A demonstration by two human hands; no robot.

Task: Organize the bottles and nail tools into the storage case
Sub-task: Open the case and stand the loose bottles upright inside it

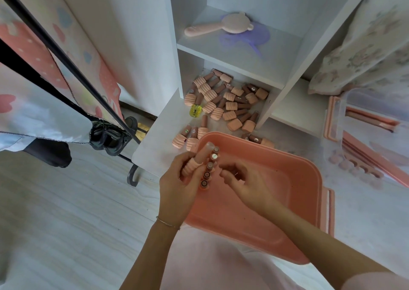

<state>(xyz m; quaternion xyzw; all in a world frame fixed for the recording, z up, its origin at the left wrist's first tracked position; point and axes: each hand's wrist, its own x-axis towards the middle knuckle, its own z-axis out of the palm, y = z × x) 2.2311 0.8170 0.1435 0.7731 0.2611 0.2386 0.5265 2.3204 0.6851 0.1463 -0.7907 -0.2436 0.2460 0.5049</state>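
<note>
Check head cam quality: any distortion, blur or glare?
Head view: strong wide-angle bending at the edges, shelf unit walls splay; right edge smeared around the clear lid; hands and held bottles slightly soft; lighting flat and diffuse, no harsh glare.

My left hand (177,185) hides the bottoms of the bottles (208,170) I hold; the clear lid (336,121) at right is blurred.

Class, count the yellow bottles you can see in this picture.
1: the yellow bottle lies on the lowest shelf among the pink-capped bottles. Others may be hidden under the pile.
</note>
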